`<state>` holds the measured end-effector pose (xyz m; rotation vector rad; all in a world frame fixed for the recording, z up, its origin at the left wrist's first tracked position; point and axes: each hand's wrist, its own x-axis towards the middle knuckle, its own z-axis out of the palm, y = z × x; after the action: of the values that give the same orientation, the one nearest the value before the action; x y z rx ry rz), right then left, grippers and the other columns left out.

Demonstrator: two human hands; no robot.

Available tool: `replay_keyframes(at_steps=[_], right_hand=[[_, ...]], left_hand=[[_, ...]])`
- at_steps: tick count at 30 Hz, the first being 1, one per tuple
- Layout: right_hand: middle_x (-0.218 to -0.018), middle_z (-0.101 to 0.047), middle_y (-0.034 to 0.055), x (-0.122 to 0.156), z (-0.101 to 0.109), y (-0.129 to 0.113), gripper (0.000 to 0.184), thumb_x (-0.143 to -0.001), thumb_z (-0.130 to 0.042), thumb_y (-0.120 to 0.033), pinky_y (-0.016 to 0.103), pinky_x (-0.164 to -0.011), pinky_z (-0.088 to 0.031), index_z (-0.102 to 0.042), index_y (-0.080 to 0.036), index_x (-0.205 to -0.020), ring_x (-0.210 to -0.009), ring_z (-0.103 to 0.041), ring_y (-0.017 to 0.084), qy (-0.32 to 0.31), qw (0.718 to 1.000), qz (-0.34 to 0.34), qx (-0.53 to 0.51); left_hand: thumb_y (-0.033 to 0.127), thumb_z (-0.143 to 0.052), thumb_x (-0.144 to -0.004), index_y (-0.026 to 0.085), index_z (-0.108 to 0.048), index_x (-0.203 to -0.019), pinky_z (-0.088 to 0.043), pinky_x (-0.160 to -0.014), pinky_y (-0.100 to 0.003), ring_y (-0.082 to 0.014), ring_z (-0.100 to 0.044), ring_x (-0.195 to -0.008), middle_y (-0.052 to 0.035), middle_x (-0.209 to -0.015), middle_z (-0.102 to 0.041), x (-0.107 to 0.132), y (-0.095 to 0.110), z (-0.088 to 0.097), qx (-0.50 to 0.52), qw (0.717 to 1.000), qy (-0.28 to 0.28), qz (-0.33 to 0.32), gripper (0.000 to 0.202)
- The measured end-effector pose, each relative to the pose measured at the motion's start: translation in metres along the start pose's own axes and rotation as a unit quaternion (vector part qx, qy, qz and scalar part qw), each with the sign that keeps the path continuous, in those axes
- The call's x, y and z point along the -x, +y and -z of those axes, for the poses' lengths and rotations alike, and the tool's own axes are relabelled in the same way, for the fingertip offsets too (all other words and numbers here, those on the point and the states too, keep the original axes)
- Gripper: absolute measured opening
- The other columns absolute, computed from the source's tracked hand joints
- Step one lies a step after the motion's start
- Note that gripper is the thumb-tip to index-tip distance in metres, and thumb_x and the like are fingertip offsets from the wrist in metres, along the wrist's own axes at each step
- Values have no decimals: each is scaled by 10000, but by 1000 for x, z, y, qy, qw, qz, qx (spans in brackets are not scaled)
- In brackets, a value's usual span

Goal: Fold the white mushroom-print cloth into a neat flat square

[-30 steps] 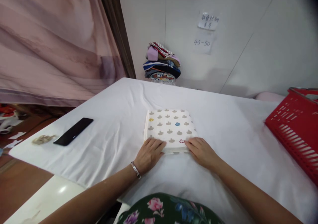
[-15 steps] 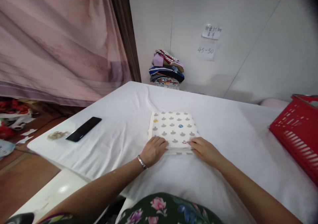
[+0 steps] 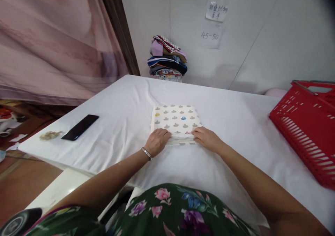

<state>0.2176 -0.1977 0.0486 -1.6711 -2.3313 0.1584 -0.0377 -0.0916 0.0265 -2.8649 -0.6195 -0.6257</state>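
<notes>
A folded white cloth (image 3: 175, 120) with grey, yellow, blue and red mushroom-like prints lies flat on the white-covered table (image 3: 115, 124). Its layers show along the near edge. My left hand (image 3: 157, 141) has its fingers closed on the near left corner. At the near right corner, my right hand (image 3: 208, 139) pinches the same cloth between thumb and fingers. The fingertips of both hands are partly hidden against the fabric.
A dark phone (image 3: 80, 127) lies to the left, beside a small beige bundle (image 3: 50, 135). On the right stands a red plastic basket (image 3: 306, 127). Behind the table's far edge rises a stack of folded fabrics (image 3: 167, 59). A pink curtain (image 3: 57, 44) hangs at the left.
The whole view has shifted, so everything sits higher and slightly further left in the picture. Both hands keep their places at the cloth's near corners, and the cloth looks the same.
</notes>
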Motion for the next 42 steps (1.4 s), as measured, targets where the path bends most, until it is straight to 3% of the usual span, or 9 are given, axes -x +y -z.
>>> replay_keyframes(at_steps=[5,9,14,19,30,38,42], right_hand=[[-1012,-602,38,0,-5,4,268,-861,-434,-152,299,-742,-470,-605,-237,-1050,-940,-534,169,34,999,-4,-38],[-1011,-617,25,-1,-8,8,277,-847,-442,-129,303,-781,-467,-624,-245,-1022,-959,-543,159,56,997,-25,-53],[-1029,-614,27,-1,-11,8,277,-841,-454,-129,303,-784,-461,-617,-247,-1031,-974,-537,160,65,996,-32,-47],[-1005,-612,37,1,-12,3,266,-849,-444,-133,292,-761,-453,-609,-232,-1033,-943,-530,163,75,997,-21,-31],[-990,-593,58,4,-4,-3,265,-846,-450,-137,296,-734,-441,-588,-193,-1065,-916,-513,182,33,999,0,10],[-977,-595,57,2,-6,-2,303,-842,-418,-103,300,-746,-455,-584,-194,-1079,-920,-517,186,34,999,-3,1],[-980,-598,56,4,-5,0,340,-818,-412,-79,315,-770,-471,-580,-214,-1081,-931,-532,186,50,998,17,-25]], left_hand=[[104,-378,-872,182,-565,-1017,-419,-758,-349,-199,-539,-882,-76,-950,-604,-1,8,3,18,1000,3,12,250],[46,-361,-835,184,-577,-963,-418,-812,-364,-207,-528,-968,-83,-1068,-582,-6,19,4,31,999,20,-1,286],[106,-398,-857,185,-586,-823,-412,-834,-378,-201,-523,-958,-70,-1108,-578,-12,24,1,26,998,16,-56,207],[196,-477,-857,188,-586,-866,-413,-824,-377,-208,-526,-957,-71,-1113,-579,-15,22,-3,16,999,9,-39,110],[260,-520,-846,193,-617,-857,-420,-809,-378,-206,-545,-911,-61,-1091,-589,-17,22,-4,12,1000,-9,-22,118],[156,-448,-847,174,-617,-857,-393,-878,-389,-209,-514,-1002,-56,-1239,-524,-24,33,3,-32,997,-52,-36,170],[189,-479,-824,164,-621,-880,-367,-929,-409,-224,-470,-1100,-61,-1329,-452,-31,37,6,-37,995,-72,-56,155]])
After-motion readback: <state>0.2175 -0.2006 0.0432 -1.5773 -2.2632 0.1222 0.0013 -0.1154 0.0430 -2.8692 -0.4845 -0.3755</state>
